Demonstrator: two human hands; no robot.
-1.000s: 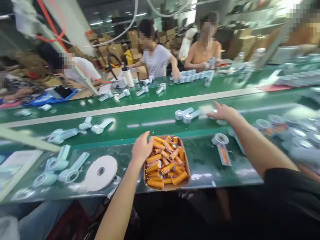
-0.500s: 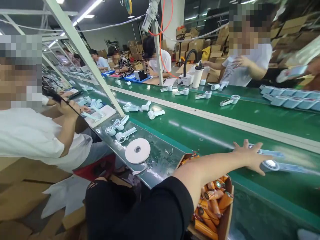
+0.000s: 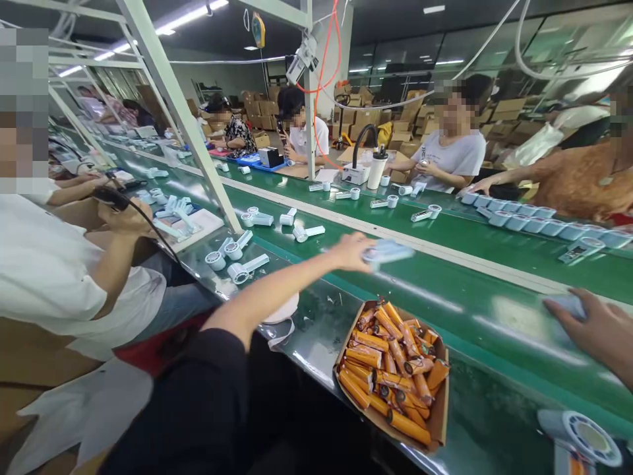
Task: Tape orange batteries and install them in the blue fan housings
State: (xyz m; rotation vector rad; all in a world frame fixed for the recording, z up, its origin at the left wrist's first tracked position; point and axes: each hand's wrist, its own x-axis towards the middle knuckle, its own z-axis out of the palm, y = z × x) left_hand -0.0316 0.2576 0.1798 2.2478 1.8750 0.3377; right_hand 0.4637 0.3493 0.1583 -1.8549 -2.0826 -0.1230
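My left hand (image 3: 352, 252) is stretched out over the green conveyor belt (image 3: 435, 280), fingers closed around a pale blue handheld fan (image 3: 390, 251), smeared by motion; whether it is more than one I cannot tell. At the right edge, my right hand (image 3: 601, 330) comes in over the belt, thumb and fingers around a blurred light blue piece (image 3: 568, 305). Nearer me, a cardboard box (image 3: 446, 415) full of orange wrapped battery cells (image 3: 390, 376) sits on the metal table. Another handheld fan (image 3: 588, 435) is at the lower right.
Several fans (image 3: 309, 232) lie on the belt and table edge at left. A white tape roll (image 3: 284, 310) is partly behind my forearm. A slanted metal post (image 3: 182, 119) rises at left. Co-workers sit at left and across, near rows of fans (image 3: 554, 224).
My left hand, earlier spread over two fans on the belt, has closed on a fan and swung left. The right hand has come into view. The battery box is now uncovered.
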